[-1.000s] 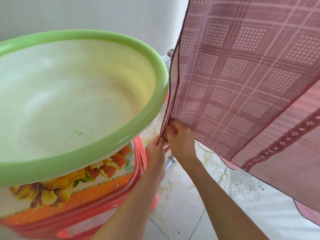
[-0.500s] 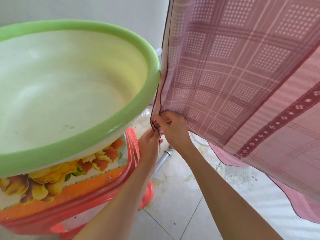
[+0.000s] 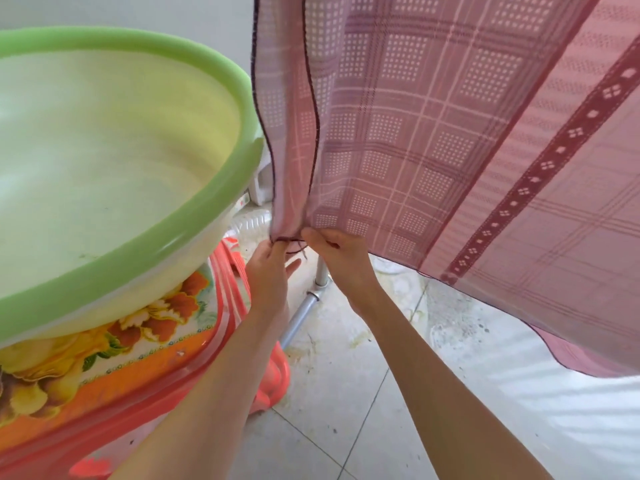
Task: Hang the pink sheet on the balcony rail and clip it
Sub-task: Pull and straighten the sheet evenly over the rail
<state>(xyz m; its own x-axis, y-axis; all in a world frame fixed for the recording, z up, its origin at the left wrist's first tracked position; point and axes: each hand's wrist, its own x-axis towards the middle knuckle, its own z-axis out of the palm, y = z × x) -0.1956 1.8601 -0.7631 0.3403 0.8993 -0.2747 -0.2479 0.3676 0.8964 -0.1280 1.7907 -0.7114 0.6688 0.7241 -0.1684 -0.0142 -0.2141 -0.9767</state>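
Observation:
The pink checked sheet [image 3: 433,133] hangs down from above and fills the upper right of the head view, with a dark patterned band running across it. Its two dark-hemmed edges drop side by side to a bottom corner. My left hand [image 3: 268,271] pinches the left edge at that corner, loose threads trailing from it. My right hand [image 3: 341,258] grips the neighbouring edge right beside it. No rail top and no clip are visible.
A large green-rimmed basin [image 3: 138,237] sits on a red plastic stool with a flower print [image 3: 114,362] close at my left. A metal pipe leg [image 3: 301,317] stands on the tiled floor [image 3: 346,393] below my hands. A white wall is behind.
Both hands have slid a little apart along the bottom corner, spreading the two hemmed edges so a strip of the second layer shows. The view has shifted slightly.

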